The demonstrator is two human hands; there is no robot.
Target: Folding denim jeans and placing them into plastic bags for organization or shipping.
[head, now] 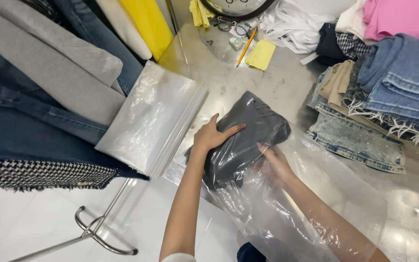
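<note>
Left hand: left hand (213,136) flat on top of the folded dark grey cloth (248,133), fingers spread out, pressing down, not pinching.
Right hand: right hand (275,165) and arm pushed deep inside the big clear plastic bag (311,204), fingertips touching the side of the cloth; hard to tell through the shiny plastic if curled around it or not.
Cloth: in the middle of the shiny grey metal table (277,82), near end already inside the bag's mouth, far end wrapped in plastic too.
Bag: lying flat on the table, running from the cloth toward the near right corner.
Left side: thick stack of clear plastic bags (146,121) just beside the cloth, leaning on hanging blue jeans and grey clothes (49,87).
Right side: pile of folded blue denim clothes (389,92), well apart from the hands.
Far end: yellow pencil (246,47), yellow paper note (261,54), pair of glasses (233,24).
</note>
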